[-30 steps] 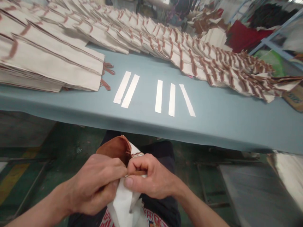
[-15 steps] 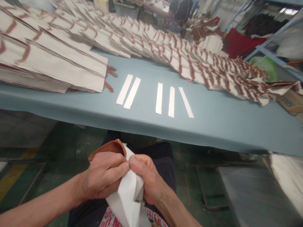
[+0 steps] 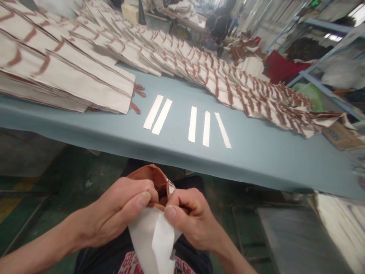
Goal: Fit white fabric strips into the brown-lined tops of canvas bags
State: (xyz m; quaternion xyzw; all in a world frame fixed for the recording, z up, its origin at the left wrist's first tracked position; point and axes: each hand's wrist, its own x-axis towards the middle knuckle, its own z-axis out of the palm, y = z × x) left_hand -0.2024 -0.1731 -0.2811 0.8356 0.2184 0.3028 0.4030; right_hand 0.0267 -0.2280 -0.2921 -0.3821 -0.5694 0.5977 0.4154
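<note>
Over my lap I hold a white cloth bag (image 3: 151,232) with a brown lining; its mouth is spread and shows brown material inside. My left hand (image 3: 128,207) pinches the rim on the left, thumb outside and fingers tucked inside. On the other side of the opening, my right hand (image 3: 189,215) grips the edge between thumb and bent fingers. Several white strips (image 3: 192,123) lie apart on the blue-green table (image 3: 122,131) beyond my hands. The bag's lower end hangs against my dark clothing with red print.
Stacked cream cloth pieces with brown trim (image 3: 71,83) cover the table's left, and a long overlapping row (image 3: 205,72) runs along the back. A cardboard box (image 3: 339,135) stands at the right end. Below right is a grey surface (image 3: 296,239) beside pale cloth (image 3: 339,228).
Both hands have shifted from pinching close together to holding the rim slightly apart. The bag's mouth now faces up more, showing its brown inside. The view has tilted slightly.
</note>
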